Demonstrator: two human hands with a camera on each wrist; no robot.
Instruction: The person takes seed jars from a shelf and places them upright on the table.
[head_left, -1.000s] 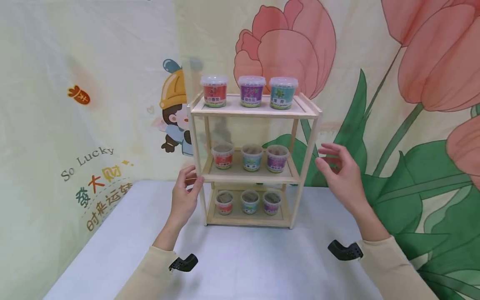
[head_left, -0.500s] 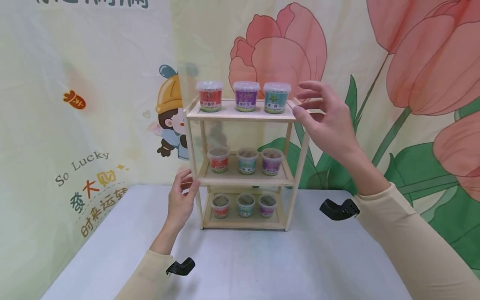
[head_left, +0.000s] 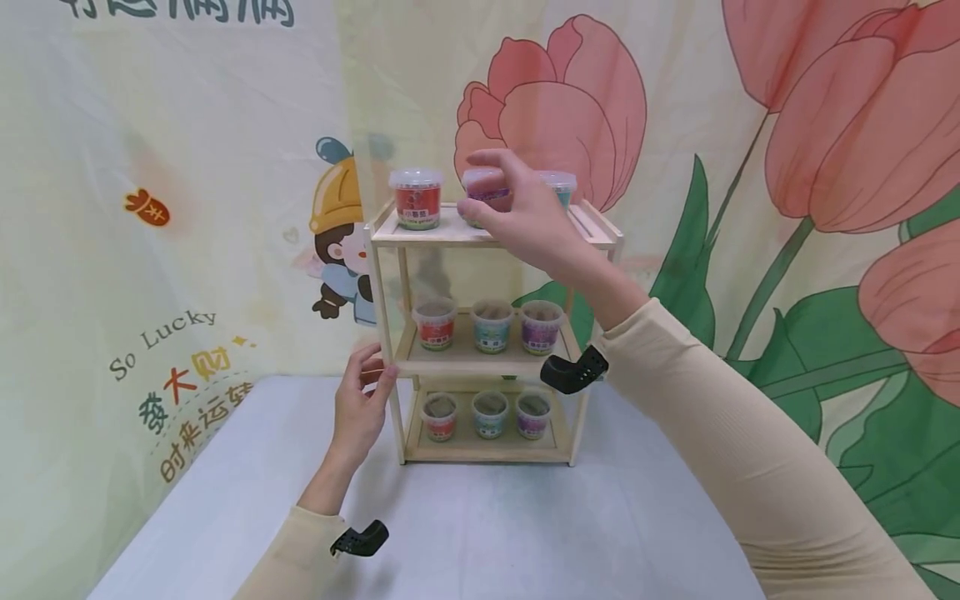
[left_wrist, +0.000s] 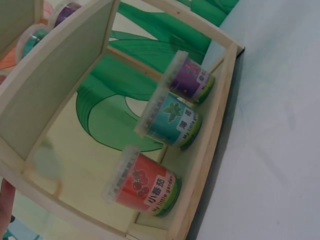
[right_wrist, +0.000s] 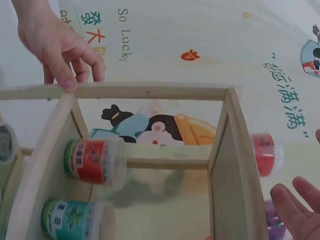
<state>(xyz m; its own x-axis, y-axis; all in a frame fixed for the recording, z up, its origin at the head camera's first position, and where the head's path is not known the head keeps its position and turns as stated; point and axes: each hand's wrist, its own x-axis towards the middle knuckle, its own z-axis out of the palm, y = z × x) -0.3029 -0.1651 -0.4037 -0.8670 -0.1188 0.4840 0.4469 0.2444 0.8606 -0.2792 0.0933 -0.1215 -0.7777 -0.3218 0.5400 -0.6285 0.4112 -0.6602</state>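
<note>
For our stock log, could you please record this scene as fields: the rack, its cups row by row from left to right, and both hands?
Rack: wooden rack, three tiers, standing on a white tabletop
Top row: top red cup, top purple cup, top teal cup
Middle row: middle red cup, middle teal cup, middle purple cup
Bottom row: bottom red cup, bottom teal cup, bottom purple cup
Left hand: holds the wooden rack at its left side
Right hand: by the top purple cup, thumb and fingers apart; contact unclear

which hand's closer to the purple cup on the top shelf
Right: the right hand is at the purple cup, partly covering it in the head view; the left hand is lower, at the rack's left post.
</note>
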